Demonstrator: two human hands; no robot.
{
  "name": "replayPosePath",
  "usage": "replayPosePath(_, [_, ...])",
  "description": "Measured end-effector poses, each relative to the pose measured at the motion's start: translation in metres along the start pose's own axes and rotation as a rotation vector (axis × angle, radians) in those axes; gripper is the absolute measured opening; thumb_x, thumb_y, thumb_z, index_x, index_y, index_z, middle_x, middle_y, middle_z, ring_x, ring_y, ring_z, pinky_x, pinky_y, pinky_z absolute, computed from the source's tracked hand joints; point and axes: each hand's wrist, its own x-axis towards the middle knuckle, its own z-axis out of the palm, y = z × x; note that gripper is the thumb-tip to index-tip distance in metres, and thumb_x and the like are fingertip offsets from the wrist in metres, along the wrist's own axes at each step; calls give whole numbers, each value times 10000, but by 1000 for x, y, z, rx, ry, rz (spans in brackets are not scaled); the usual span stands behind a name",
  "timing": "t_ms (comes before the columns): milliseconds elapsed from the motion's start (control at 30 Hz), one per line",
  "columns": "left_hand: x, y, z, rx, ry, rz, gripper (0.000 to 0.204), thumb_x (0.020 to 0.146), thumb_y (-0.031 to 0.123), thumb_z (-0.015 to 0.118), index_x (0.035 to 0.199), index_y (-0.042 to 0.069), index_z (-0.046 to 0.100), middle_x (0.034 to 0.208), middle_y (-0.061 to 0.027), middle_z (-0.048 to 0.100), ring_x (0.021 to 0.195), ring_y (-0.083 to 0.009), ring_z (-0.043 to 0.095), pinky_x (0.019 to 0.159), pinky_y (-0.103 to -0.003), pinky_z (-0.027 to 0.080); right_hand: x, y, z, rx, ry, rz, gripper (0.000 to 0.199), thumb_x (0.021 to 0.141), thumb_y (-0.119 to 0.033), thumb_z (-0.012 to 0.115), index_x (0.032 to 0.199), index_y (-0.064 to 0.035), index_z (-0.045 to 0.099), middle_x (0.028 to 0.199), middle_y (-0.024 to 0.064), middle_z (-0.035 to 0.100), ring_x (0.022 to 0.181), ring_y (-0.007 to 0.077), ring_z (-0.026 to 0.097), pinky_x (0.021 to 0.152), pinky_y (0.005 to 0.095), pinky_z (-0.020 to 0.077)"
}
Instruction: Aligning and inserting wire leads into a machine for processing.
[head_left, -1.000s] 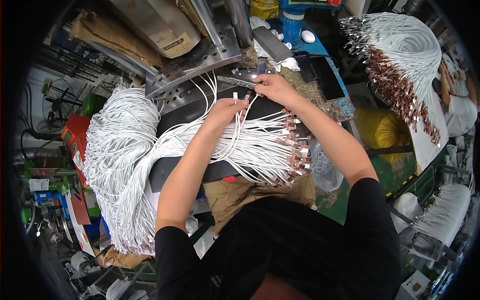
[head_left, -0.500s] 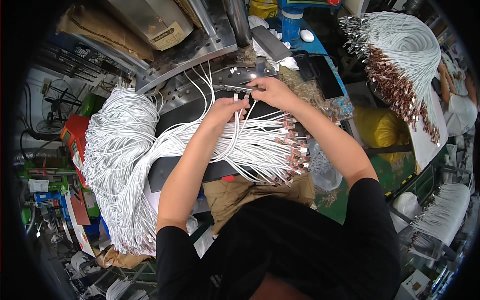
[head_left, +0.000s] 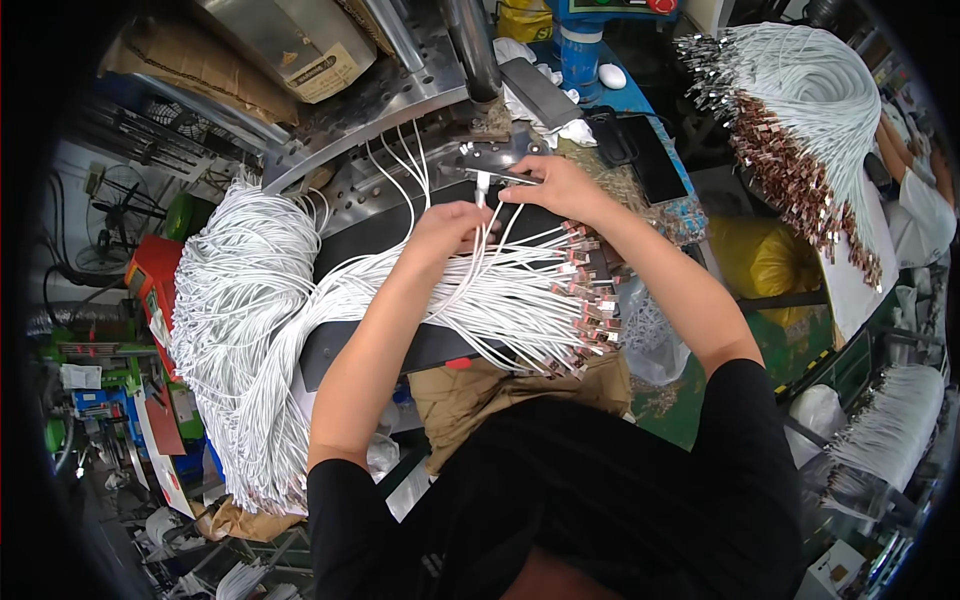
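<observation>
My left hand (head_left: 452,230) is closed on a white cable (head_left: 482,212), just below the cable's white plug (head_left: 483,186), which points up. Beside it, my right hand (head_left: 550,190) pinches the end of a thin dark metal strip (head_left: 508,177) lying across the top of the plug. The thumb of that hand rests close to another white cable; whether it touches it is hard to tell. Below both hands a thick bundle of white cables (head_left: 400,278) lies over a black board (head_left: 335,345), with metal-tipped connectors (head_left: 590,300) fanned out at its right end.
A perforated metal machine plate (head_left: 400,100) stands just beyond my hands, with a thick metal post (head_left: 468,50). A large coil of white cables (head_left: 240,270) hangs at the left. To the right are a yellow bag (head_left: 755,265), another cable heap (head_left: 810,90) and a co-worker's arm (head_left: 890,150).
The metal strip has shifted to the right over the plug. My left hand has moved slightly down, and the plug now stands up above its fingers.
</observation>
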Motion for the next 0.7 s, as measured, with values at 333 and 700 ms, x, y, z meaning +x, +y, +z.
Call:
replayPosePath(333, [9, -5, -13, 0, 8, -31, 235, 988, 250, 644, 1053, 38, 719, 891, 10, 669, 765, -87, 604, 726, -229, 493, 0, -7, -3, 251, -44, 69, 609, 765, -406, 863, 1156, 28, 692, 934, 132, 745, 812, 172, 700, 747, 303, 532])
replayPosePath(700, [8, -9, -1, 168, 48, -20, 233, 920, 264, 738, 836, 59, 664, 730, 1, 643, 624, -85, 578, 614, -236, 477, -17, -24, -4, -96, -131, -41, 416, 849, -240, 818, 1158, 2, 681, 969, 80, 745, 831, 112, 671, 744, 270, 517])
